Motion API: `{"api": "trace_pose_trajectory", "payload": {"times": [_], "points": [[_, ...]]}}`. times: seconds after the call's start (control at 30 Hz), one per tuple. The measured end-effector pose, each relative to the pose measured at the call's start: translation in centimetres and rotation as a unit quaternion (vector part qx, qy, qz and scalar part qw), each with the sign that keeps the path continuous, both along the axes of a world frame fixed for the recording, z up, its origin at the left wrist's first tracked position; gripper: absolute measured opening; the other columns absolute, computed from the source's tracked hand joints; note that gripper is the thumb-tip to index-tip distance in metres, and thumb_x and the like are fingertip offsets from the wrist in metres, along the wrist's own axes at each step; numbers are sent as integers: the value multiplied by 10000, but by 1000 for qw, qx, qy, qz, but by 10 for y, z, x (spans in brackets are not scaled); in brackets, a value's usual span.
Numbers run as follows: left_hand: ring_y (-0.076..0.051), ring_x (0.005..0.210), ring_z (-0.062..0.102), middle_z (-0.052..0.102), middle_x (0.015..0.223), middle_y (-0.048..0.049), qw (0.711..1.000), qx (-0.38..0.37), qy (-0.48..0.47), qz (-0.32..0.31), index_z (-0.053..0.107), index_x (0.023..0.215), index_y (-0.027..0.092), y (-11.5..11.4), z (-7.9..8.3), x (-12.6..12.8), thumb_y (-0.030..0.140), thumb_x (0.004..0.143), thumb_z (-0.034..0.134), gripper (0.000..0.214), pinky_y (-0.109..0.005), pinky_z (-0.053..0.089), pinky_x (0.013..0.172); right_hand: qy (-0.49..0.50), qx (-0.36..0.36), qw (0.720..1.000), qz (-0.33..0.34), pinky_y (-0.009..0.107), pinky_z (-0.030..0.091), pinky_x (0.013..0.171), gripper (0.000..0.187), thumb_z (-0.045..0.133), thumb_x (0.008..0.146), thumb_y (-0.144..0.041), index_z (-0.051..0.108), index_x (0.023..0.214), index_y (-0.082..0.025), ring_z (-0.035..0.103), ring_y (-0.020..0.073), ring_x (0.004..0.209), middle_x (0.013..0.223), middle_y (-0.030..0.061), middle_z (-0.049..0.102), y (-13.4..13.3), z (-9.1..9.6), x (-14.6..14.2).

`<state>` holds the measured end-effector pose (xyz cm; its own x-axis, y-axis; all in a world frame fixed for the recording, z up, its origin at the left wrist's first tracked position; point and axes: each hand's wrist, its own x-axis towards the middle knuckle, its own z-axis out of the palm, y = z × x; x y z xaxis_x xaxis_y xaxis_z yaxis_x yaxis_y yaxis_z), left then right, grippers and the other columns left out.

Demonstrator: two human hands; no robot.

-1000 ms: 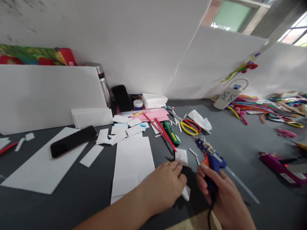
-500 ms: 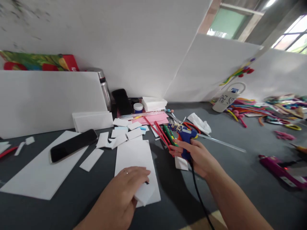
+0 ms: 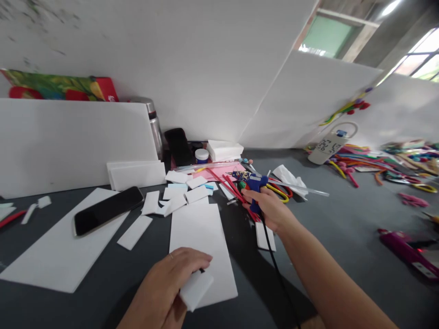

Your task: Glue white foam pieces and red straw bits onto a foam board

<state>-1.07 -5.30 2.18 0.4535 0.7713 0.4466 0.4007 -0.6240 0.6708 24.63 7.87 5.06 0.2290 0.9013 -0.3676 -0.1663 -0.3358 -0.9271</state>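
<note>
My left hand (image 3: 168,283) is closed around a small white block-like piece (image 3: 197,290), which looks like foam board or folded card, with a dark spot near my fingertips. It is above a white sheet (image 3: 199,228) on the dark table. My right hand (image 3: 267,208) grips a blue hot glue gun (image 3: 255,183) by its handle, nozzle pointing left. A clear glue stick (image 3: 302,186) sticks out behind the gun, and its black cord (image 3: 270,256) trails down. Red sticks (image 3: 235,187) lie beneath the gun, next to scissors with red and yellow handles (image 3: 281,192).
Several white cut pieces (image 3: 174,201) lie beyond the sheet. A phone (image 3: 108,210) rests on white board at left. A silver flask (image 3: 156,132), a small jar (image 3: 201,156) and a white bottle (image 3: 327,146) stand near the wall. A magenta glue gun (image 3: 408,251) lies right.
My right hand has moved the glue gun slightly left and up, over the red sticks. My left hand has shifted a little left and down with the white piece. The view has shifted slightly.
</note>
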Motion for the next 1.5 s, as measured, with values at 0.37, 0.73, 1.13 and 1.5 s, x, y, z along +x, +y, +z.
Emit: {"api": "trace_pose_trajectory", "payload": {"times": [0.37, 0.73, 1.13, 1.5], "points": [[-220, 969, 697, 734, 1059, -28, 956, -252, -110, 103, 656, 1087, 297, -4, 5, 0, 268, 926, 524, 211, -285, 562, 815, 65, 7, 997, 34, 280, 604, 579, 206, 783, 705, -120, 584, 709, -177, 548, 106, 516, 557, -56, 532, -1, 9, -20], [-217, 830, 678, 738, 885, -66, 858, -360, -290, 226, 681, 999, 178, 6, 8, -1, 483, 863, 656, 335, -322, 541, 800, 57, 11, 998, -5, 349, 661, 643, 145, 767, 704, -161, 682, 819, -177, 631, 276, 1085, 1091, 108, 698, -21, 13, -9], [-107, 489, 445, 541, 665, -6, 653, -536, -527, 93, 630, 1114, 156, 14, 23, -10, 470, 990, 376, 423, -206, 323, 424, 59, 160, 974, 147, 197, 445, 381, 172, 679, 880, -313, 687, 819, -152, 520, 99, 421, 534, -3, 603, -77, 44, -40], [-378, 1123, 647, 695, 1123, -146, 542, -564, -623, 20, 659, 1200, 81, 18, 5, -5, 353, 986, 493, 384, -530, 494, 1010, 120, 92, 970, 193, 177, 394, 368, 173, 733, 827, -296, 689, 951, -183, 518, 69, 407, 759, 52, 703, -88, 25, -32]]}}
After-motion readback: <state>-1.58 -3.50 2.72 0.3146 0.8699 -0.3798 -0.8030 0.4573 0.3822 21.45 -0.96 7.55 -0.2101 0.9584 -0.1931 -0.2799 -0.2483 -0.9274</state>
